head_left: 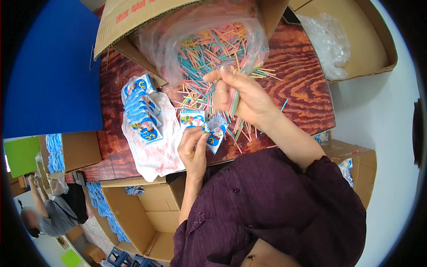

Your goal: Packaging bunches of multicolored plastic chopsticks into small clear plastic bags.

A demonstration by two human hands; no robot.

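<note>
My left hand [193, 144] is closed, pinching a small blue-and-white packet [216, 134] whose mouth gapes. Just beyond those fingers lies another packet [192, 118], printed with coloured pictures. My right hand [247, 95] is raised over the table with a small bunch of thin coloured sticks [233, 101] held in its curled fingers; its thumb and forefinger point left. Under and beyond it spreads a heap of pink, yellow and blue-green loose sticks [213, 49], spilling out of a clear plastic bag [160, 49] inside a tipped cardboard box [147, 20].
Overlapping packets [143, 111] lie on a white cloth [153, 162] at left on the wood-grain table [296, 66]. Cardboard boxes [133, 213] stand below the near edge. An open carton [369, 40] with clear plastic is at upper right. Another person [58, 218] is at lower left.
</note>
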